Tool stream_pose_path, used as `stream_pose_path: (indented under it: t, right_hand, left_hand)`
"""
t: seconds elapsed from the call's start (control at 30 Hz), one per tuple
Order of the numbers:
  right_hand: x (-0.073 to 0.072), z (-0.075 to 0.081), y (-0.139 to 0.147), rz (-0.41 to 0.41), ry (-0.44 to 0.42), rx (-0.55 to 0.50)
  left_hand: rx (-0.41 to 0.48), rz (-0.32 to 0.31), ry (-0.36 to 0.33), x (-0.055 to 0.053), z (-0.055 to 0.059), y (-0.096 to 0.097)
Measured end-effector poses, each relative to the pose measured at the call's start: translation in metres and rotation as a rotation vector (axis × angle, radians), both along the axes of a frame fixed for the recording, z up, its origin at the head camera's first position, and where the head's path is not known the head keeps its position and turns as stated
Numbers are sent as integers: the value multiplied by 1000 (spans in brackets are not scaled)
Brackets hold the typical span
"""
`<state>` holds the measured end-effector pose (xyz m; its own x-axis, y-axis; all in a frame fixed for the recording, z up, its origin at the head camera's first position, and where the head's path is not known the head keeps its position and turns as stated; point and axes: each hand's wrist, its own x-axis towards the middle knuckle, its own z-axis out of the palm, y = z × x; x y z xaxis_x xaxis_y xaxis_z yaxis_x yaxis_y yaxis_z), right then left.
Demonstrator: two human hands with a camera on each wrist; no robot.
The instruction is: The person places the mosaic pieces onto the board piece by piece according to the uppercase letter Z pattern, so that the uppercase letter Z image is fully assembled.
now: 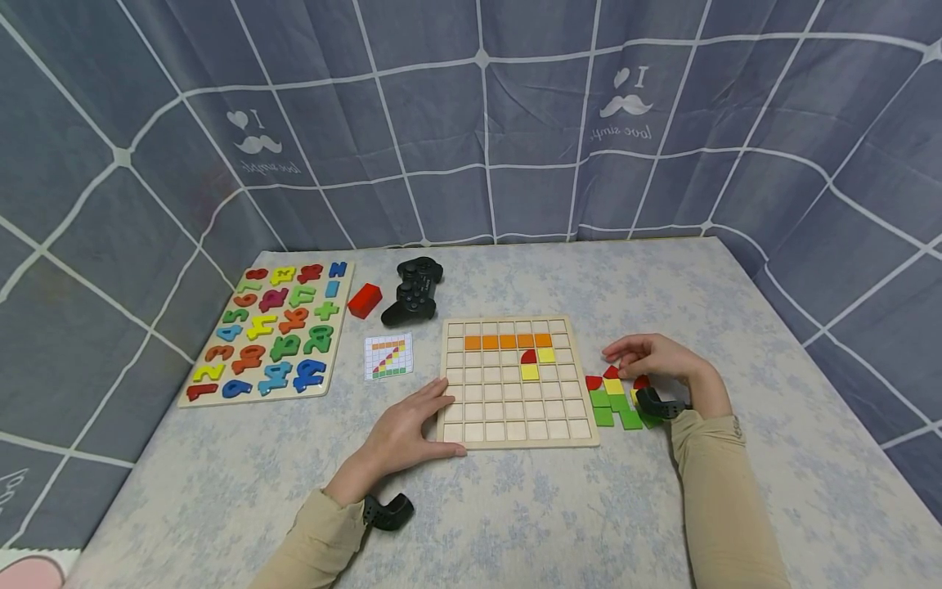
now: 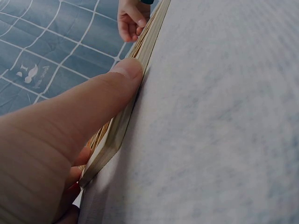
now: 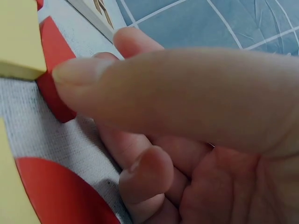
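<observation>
Your head view: evenly bright. Your left-wrist view: dim, soft shadow beside the square pale-wood grid board (image 1: 511,391); adjoining blue-white mottled tablecloth (image 2: 219,116) blurred.

A grid-patterned curtain (image 1: 537,106) and number puzzle (image 1: 275,334) suggest a homelike play corner.

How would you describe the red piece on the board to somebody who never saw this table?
On the table, find the wooden grid board. Just below its row of orange tiles sits the red piece, rounded at one corner, the board's only red one.
</observation>
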<state>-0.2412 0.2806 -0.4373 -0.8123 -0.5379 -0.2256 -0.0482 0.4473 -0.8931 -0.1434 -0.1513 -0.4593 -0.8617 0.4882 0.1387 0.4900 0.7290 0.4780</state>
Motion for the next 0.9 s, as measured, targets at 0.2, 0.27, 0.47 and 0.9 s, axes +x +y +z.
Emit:
stream_pose_path:
  t: [0.2,0.27,0.47,0.9]
  right_hand:
    - [-1,-2,1,5,-5,-8]
    - [-1,-2,1,3,-14,-11]
    - [-1,-1,0,-5,-32,5]
    - [1,2,-2,-12,-14,53]
  left_hand:
    - [3,0,-4,0,0,0]
    - [5,2,-7,0,0,0]
    - [10,3,-9,1,0,0]
    - [6,4,-7,1,0,0]
